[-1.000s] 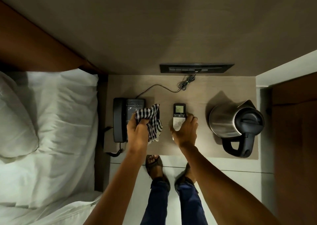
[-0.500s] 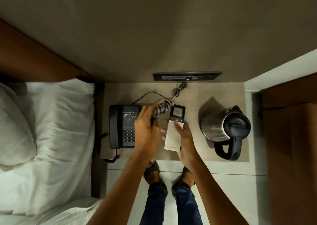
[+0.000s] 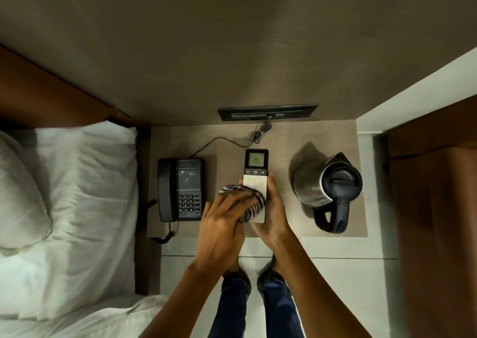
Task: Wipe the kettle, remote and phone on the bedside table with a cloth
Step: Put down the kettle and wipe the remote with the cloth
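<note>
Wiping step: remote face being cleaned, held above the bedside table.
Remote [image 3: 255, 180]: white body with dark display end at 12 o'clock; display lit and legible; lower half covered by the cloth; lifted off the table near its middle, between phone and kettle.
Cloth [image 3: 254, 203]: checked, bunched into a wad, pressed on the remote's lower face; blurred, so its exact fold cannot be told.
Left hand [image 3: 222, 224]: closed around the cloth, fingers curled over the wad, pushing it onto the remote from 8 o'clock.
Right hand [image 3: 273, 216]: cupped under and along the remote's right edge, fingers wrapped on it as a support.
Phone [image 3: 180, 189]: corded desk set at 9 o'clock of the remote, handset on its cradle, well apart from both hands; pale specks show on its upper panel.
Kettle [image 3: 327, 185]: steel body, black lid and handle, at 3 o'clock of the remote, standing upright, untouched.
Bedside table [image 3: 281, 141]: carries phone and kettle; a coiled cable lies at 12 o'clock, below a wall switch panel [image 3: 268, 112].
Technique, judged: run the wad lengthwise toward the display, keep pressure light over the buttons so none is pressed, and brace the back firmly with the supporting palm.
Risk, judged: a loose support grip may let the remote slip.
</note>
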Demonstrator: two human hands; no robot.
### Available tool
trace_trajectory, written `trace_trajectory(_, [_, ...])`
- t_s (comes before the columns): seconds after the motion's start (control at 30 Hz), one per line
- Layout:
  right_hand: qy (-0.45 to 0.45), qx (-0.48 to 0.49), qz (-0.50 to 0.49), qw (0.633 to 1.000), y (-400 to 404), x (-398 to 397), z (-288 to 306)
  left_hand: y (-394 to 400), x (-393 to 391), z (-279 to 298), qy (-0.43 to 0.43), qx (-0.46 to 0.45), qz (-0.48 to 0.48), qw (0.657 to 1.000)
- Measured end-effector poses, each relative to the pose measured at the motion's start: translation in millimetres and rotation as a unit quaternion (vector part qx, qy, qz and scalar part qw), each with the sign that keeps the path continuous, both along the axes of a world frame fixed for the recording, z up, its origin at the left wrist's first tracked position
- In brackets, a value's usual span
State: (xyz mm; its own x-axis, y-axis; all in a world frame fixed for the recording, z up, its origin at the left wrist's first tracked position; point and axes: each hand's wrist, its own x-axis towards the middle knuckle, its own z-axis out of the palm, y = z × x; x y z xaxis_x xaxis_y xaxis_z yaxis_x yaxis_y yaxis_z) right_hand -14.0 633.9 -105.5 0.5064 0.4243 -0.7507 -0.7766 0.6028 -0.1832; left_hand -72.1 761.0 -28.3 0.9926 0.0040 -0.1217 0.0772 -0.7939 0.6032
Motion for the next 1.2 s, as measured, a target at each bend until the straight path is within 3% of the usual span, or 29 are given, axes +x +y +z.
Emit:
trace_trajectory(0.13, [-0.029, -0.01, 0.006, 1.0, 2.6, -10.4, 4.9, -10.9, 65.2, 5.2, -0.038, 0.004, 0.109, 0.993])
trace_trajectory(0.27, [-0.015, -0.019, -0.004, 1.0, -2.8, -14.5, 8.3, -25.8, 65.2, -5.1, -0.009, 0.042, -0.003, 0.999])
trace_trajectory(0.43, [0.007, -0.012, 0.024, 1.0, -5.7, -8.1, 4.6, -23.8, -4.9, -4.2, 0.001, 0.018, 0.046, 0.999])
trace_trajectory(0.53, [0.015, -0.014, 0.037, 0.999, -4.3, -4.9, -2.3, -18.9, -24.0, 2.2, 0.015, 0.02, 0.024, 0.999])
trace_trajectory(0.63, [-0.002, -0.013, 0.012, 1.0, -1.6, -8.1, -4.4, -15.2, -1.9, 12.0, -0.015, 0.005, 0.03, 0.999])
trace_trajectory(0.73, [-0.042, -0.01, 0.008, 0.999, 0.0, -13.2, -2.6, -19.1, 49.6, 12.3, -0.063, 0.012, 0.102, 0.993])
trace_trajectory(0.83, [-0.04, -0.03, 0.024, 0.998, -0.9, -13.4, -0.6, -29.8, 71.7, -0.2, -0.017, 0.041, 0.051, 0.998])
trace_trajectory(0.93, [-0.017, -0.044, 0.013, 0.999, -0.1, -12.8, -7.9, -38.3, 44.0, -10.6, -0.009, 0.072, 0.021, 0.997])
trace_trajectory(1.07, [0.001, 0.021, 0.009, 1.0, 2.1, -14.6, -11.7, -33.7, 4.5, -13.6, -0.006, 0.057, 0.064, 0.996])
trace_trajectory(1.2, [0.008, 0.013, 0.017, 1.0, 1.6, -12.1, -18.4, -28.8, -19.0, -5.4, 0.008, 0.03, 0.053, 0.998])
